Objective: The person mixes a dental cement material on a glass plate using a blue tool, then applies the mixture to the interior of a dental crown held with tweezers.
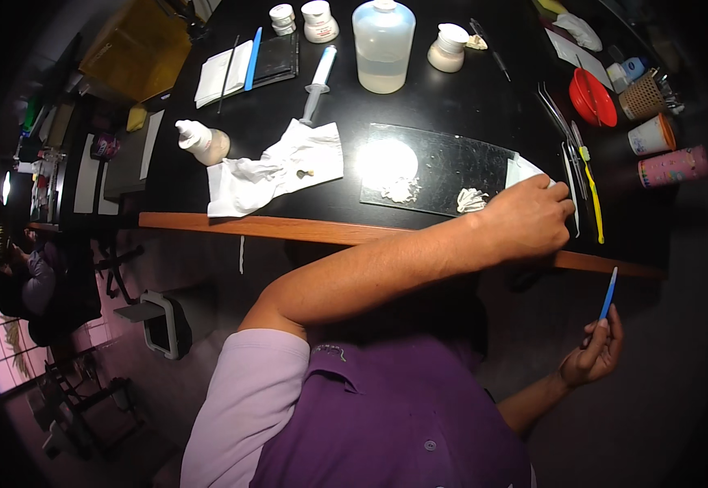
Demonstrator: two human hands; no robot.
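My left arm reaches across to the right, and my left hand (531,218) is at the right end of a glass slab (443,159). Its curled fingers close on a pale piece of paper (520,168); the fingertips are partly hidden. Two small heaps of white material sit on the slab: a crumbly heap (401,190) and a streaky heap (472,200) close to my left wrist. Off the table's front edge, my right hand (594,351) pinches a slim blue stick tool (608,302), its pale tapered tip pointing up.
Right of the slab lie metal tweezers (561,118) and a yellow-handled tool (591,195). A red bowl (592,98) and an orange-white cup (651,134) stand farther right. Crumpled white cloth (276,167), a dropper bottle (203,141), a syringe (320,81) and a large bottle (383,49) occupy the left and back.
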